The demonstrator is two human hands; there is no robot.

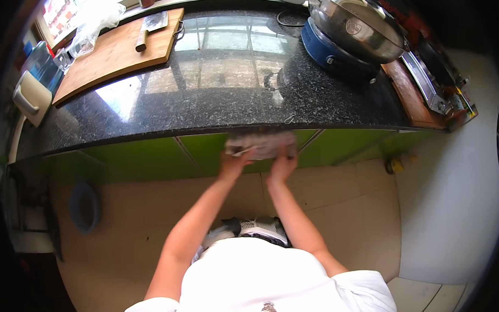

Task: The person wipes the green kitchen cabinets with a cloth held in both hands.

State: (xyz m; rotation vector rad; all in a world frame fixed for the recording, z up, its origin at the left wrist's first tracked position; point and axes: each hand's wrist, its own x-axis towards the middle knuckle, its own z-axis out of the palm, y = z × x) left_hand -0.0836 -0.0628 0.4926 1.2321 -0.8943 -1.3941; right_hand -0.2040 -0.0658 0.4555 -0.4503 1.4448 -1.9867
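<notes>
Both my hands grip a folded greyish-pink cloth (263, 145), blurred by motion, just below the front edge of the black speckled counter (220, 110). My left hand (236, 163) has its fingers on the cloth's left end. At the right end, my right hand (284, 163) holds it from below, thumb upward. Behind the cloth are the green cabinet doors (205, 149); whether it touches them I cannot tell.
A wooden cutting board (109, 62) with a cleaver (151, 28) lies at the counter's left. A steel pan (355, 28) rests on a blue round appliance (325, 49) at the right. On the floor stands a blue basin (85, 208).
</notes>
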